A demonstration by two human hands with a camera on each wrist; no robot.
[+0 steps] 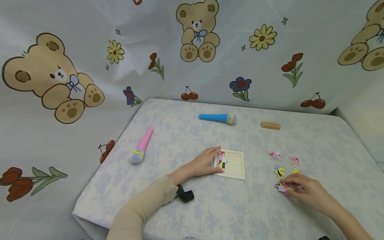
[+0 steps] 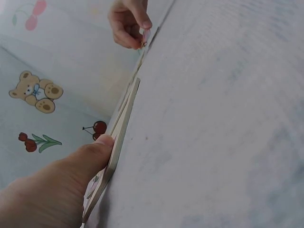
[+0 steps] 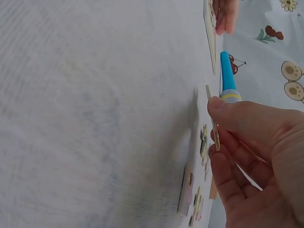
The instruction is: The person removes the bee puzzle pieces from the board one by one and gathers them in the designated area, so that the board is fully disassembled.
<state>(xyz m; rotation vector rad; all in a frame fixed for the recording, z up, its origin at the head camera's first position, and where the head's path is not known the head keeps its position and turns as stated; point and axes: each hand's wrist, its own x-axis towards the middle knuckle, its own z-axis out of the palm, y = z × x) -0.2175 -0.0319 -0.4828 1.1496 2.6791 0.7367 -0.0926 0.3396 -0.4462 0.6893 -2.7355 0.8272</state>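
Note:
My left hand holds the left side of a pale wooden puzzle frame, thumb at its near edge and fingers at its far corner. Joined pieces with a bee picture fill the frame's left part. In the right wrist view, my right hand pinches a thin puzzle piece between thumb and fingers, raised off the table. From the head, that piece shows at the fingertips of my right hand. Loose pieces lie beyond it, including a bee piece and a pink piece; the hand partly covers others.
A blue toy microphone lies behind the frame, and a pink one lies at the left. A small wooden block is at the back right. Pale patterned cloth covers the table; a bear-print sheet hangs behind.

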